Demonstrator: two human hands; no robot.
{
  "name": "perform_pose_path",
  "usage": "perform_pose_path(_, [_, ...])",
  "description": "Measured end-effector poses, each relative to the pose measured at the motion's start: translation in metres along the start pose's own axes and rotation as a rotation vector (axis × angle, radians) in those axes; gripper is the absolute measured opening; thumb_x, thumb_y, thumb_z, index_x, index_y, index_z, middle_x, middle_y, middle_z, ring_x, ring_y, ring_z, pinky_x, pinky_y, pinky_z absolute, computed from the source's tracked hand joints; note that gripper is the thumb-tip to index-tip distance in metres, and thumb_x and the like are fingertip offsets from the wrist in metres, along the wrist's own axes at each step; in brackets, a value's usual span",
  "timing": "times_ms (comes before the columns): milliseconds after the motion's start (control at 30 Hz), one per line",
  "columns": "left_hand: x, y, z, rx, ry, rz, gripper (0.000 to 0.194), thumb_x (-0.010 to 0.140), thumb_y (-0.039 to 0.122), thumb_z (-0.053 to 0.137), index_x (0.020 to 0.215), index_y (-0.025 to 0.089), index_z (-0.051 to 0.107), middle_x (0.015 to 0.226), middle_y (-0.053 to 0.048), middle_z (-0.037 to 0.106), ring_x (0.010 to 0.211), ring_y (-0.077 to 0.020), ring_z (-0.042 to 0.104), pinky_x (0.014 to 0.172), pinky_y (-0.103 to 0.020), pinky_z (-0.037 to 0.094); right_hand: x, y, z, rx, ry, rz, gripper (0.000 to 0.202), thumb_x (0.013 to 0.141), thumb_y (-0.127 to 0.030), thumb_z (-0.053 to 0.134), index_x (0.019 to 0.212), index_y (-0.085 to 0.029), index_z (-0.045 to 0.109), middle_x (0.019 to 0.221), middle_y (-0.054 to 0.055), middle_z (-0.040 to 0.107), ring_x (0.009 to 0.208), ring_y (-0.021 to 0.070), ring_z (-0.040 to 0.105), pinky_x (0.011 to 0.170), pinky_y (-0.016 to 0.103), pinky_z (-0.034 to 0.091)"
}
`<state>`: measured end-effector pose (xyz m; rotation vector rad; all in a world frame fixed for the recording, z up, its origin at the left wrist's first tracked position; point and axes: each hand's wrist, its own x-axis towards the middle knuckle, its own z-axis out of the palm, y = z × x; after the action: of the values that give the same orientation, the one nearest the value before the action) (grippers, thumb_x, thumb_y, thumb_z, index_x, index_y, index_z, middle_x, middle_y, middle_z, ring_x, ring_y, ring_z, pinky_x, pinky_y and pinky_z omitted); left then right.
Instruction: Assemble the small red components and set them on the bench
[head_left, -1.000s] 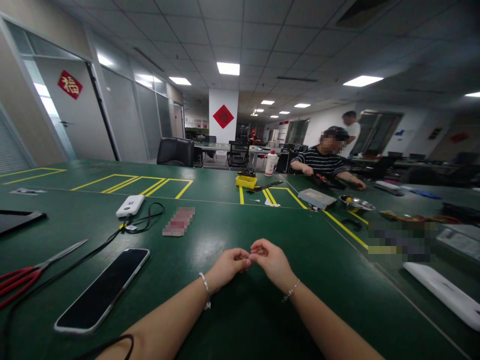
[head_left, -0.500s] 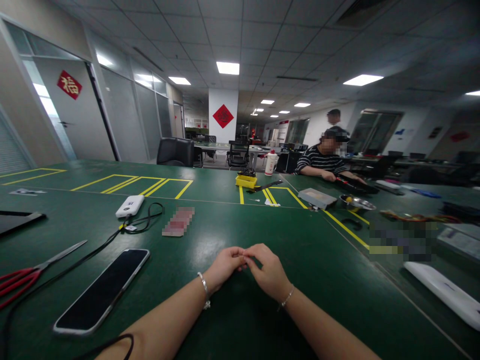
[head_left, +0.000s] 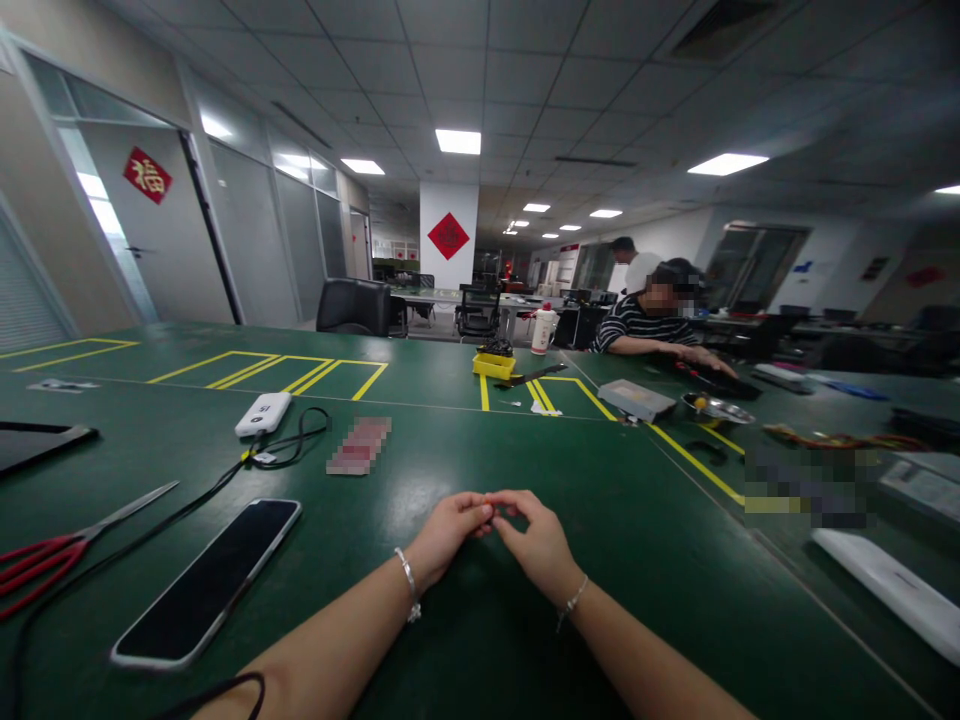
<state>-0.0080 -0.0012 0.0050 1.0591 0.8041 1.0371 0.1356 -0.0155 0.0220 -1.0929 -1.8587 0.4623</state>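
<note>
My left hand [head_left: 451, 535] is over the green table [head_left: 420, 640], its thumb and fingers pinched together. My right hand [head_left: 538, 545] meets it at the fingertips, with thumb and forefinger bent towards the same spot. A tiny reddish-orange bit shows between the fingertips, too small to name. Each wrist wears a bracelet. Left of my hands lies a phone [head_left: 211, 580] with a dark screen and a pale case. Beyond my left hand is a flat reddish piece [head_left: 360, 447], blurred out.
Red-handled scissors [head_left: 86, 545] and a white power bank [head_left: 263, 413] with a black cable lie at left. A yellow box [head_left: 493, 365] and a cup [head_left: 543, 330] stand farther back. A person [head_left: 652, 318] works at right, beside a metal bowl [head_left: 718, 408]. A white case [head_left: 892, 590] lies near right.
My right thumb and forefinger have parted slightly, and the reddish-orange bit shows now. The seated person's hands have moved. Another person behind has shifted left.
</note>
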Motion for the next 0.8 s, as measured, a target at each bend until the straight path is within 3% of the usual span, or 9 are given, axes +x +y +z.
perform_pose_path(167, [0.001,-0.001,-0.001,0.002,0.005,0.011,0.020,0.064,0.026,0.065,0.076,0.011,0.061,0.072,-0.002,0.059,0.060,-0.0070,0.048,0.061,-0.020,0.036,-0.002,-0.002,0.002,-0.069,0.000,-0.034,0.023,0.070,-0.014,0.053,0.091,-0.021,0.060,0.085,0.003,0.061,0.077,0.0161,0.055,0.069,0.029,0.046])
perform_pose_path(267, [0.000,0.000,0.000,0.028,-0.008,0.009,0.019,0.064,0.027,0.064,0.074,0.011,0.061,0.071,-0.002,0.060,0.060,-0.0083,0.049,0.061,-0.021,0.037,-0.003,-0.001,0.000,-0.227,-0.005,-0.126,0.027,0.068,-0.018,0.057,0.095,-0.020,0.057,0.089,0.005,0.059,0.083,0.0188,0.052,0.072,0.032,0.044])
perform_pose_path(467, [-0.004,0.002,0.006,0.068,-0.032,0.029,0.014,0.065,0.025,0.062,0.071,0.012,0.061,0.066,-0.001,0.060,0.062,-0.0098,0.051,0.064,-0.022,0.038,-0.004,0.003,-0.003,-0.571,-0.104,-0.278,0.009,0.076,-0.024,0.049,0.077,-0.018,0.057,0.070,0.004,0.056,0.069,0.0177,0.051,0.065,0.029,0.039])
perform_pose_path(800, [-0.006,0.005,0.007,0.115,-0.085,-0.034,0.019,0.063,0.031,0.063,0.067,0.012,0.062,0.066,-0.002,0.062,0.062,-0.0114,0.052,0.065,-0.023,0.037,-0.004,0.009,-0.005,-0.660,-0.036,-0.422,0.010,0.071,-0.027,0.049,0.066,-0.018,0.049,0.062,0.000,0.053,0.059,0.0116,0.049,0.054,0.022,0.031])
